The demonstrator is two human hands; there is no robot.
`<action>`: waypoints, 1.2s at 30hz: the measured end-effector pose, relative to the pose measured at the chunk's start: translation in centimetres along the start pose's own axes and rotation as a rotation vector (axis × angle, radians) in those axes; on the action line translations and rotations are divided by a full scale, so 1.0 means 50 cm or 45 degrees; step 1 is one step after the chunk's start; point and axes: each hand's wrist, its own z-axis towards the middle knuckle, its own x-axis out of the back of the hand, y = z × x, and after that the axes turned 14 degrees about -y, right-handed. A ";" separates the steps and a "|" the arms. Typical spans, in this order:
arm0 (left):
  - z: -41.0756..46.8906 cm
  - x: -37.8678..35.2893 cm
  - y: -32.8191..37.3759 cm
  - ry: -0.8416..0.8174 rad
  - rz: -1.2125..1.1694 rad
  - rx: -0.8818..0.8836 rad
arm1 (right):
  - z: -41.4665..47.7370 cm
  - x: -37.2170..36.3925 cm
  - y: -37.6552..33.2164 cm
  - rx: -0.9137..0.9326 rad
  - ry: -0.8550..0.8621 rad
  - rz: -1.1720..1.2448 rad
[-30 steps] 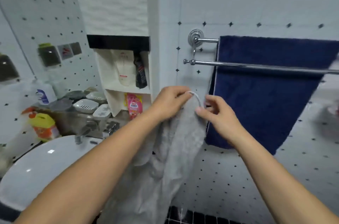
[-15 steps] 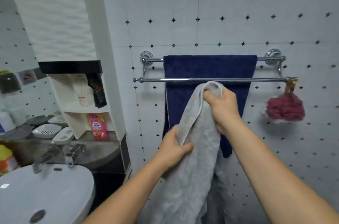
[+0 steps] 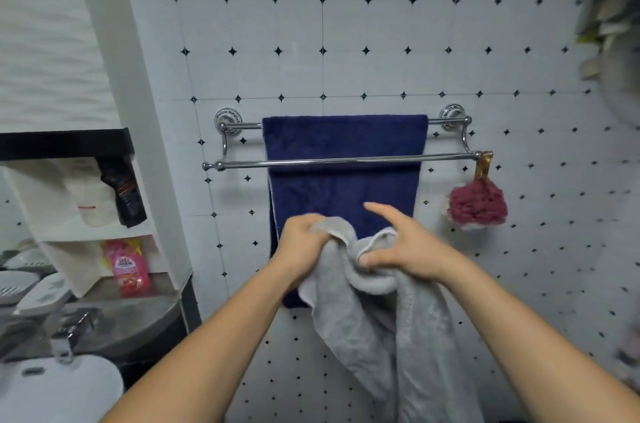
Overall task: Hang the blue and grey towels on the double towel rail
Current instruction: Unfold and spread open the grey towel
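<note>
While the left hand (image 3: 301, 242) and right hand (image 3: 405, 246) grip the grey towel (image 3: 398, 336) by its bunched top, the front rail (image 3: 346, 161) lies straight above them. It runs left-right across mid-frame, bare.

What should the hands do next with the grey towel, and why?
Probably raise the grey towel over the front rail: it is bare, the blue towel hangs on the back rail, and the left hand and right hand hold the grey towel below it.
</note>
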 end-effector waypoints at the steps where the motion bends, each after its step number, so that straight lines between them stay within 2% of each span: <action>1: 0.007 -0.012 0.036 -0.041 0.056 -0.082 | 0.005 -0.017 -0.011 0.014 -0.045 -0.039; 4: 0.012 -0.034 0.102 -0.105 0.019 -0.259 | 0.019 -0.039 -0.048 0.073 0.146 0.076; 7: -0.015 -0.021 0.069 -0.149 -0.164 -0.342 | 0.024 -0.011 -0.067 0.175 0.378 0.358; 9: -0.041 -0.024 0.005 -0.206 -0.165 -0.244 | 0.029 0.009 -0.085 0.292 0.455 0.563; 12: -0.081 -0.038 -0.107 -0.269 -0.114 0.002 | 0.035 0.033 -0.119 0.414 0.566 0.712; 16: -0.135 0.022 -0.241 -0.279 -0.249 0.341 | 0.022 0.076 -0.108 0.414 0.656 0.779; 18: -0.152 0.073 -0.265 -0.298 -0.269 0.457 | 0.014 0.088 -0.076 0.331 0.655 0.718; 20: -0.147 0.122 -0.249 -0.190 -0.296 0.469 | 0.011 0.086 -0.037 0.185 0.623 0.675; 22: -0.118 0.153 -0.198 -0.058 -0.312 0.361 | 0.014 0.075 -0.007 0.053 0.561 0.666; 24: -0.072 0.162 -0.117 -0.018 -0.303 0.186 | 0.027 0.059 0.005 -0.012 0.470 0.620; 26: -0.024 0.147 -0.036 -0.072 -0.262 0.059 | 0.043 0.039 -0.010 0.025 0.315 0.584; 28: 0.016 0.119 0.035 -0.167 -0.129 -0.025 | 0.057 0.012 -0.042 0.201 0.058 0.599; 30: 0.039 0.092 0.087 -0.277 -0.012 -0.099 | 0.071 -0.018 -0.073 0.323 -0.080 0.588; 34: 0.046 0.099 0.113 -0.282 -0.011 -0.155 | 0.084 -0.020 -0.101 0.355 0.129 0.595; 36: 0.024 0.129 0.072 -0.384 -0.017 -0.077 | 0.078 0.002 -0.103 0.380 0.234 0.580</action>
